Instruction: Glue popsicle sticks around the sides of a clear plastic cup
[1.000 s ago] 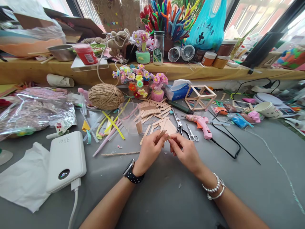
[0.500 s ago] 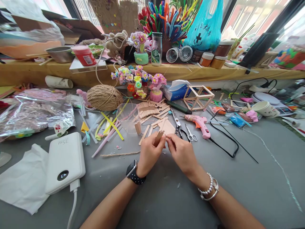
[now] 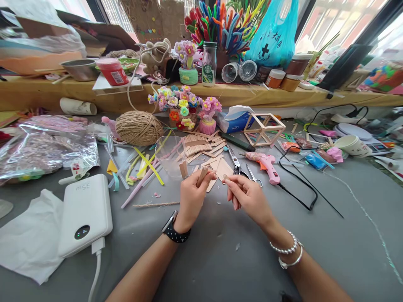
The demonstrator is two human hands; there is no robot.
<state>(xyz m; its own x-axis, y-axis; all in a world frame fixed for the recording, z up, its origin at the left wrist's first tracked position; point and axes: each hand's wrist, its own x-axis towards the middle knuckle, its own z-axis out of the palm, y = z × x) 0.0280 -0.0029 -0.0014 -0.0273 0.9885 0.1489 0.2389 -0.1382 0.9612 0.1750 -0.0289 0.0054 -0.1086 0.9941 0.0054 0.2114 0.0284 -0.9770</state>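
Fingers: left hand [image 3: 191, 197] grasps a wooden stick [image 3: 202, 176], tilted up | right hand [image 3: 247, 197] pinches a tiny piece [image 3: 224, 177] at its fingertips, just apart from the stick | stick held above grey bench [image 3: 220, 260], just before the scissors [image 3: 235, 162] | pink glue gun [image 3: 263, 164] right of scissors, twine ball [image 3: 139, 127] well left.
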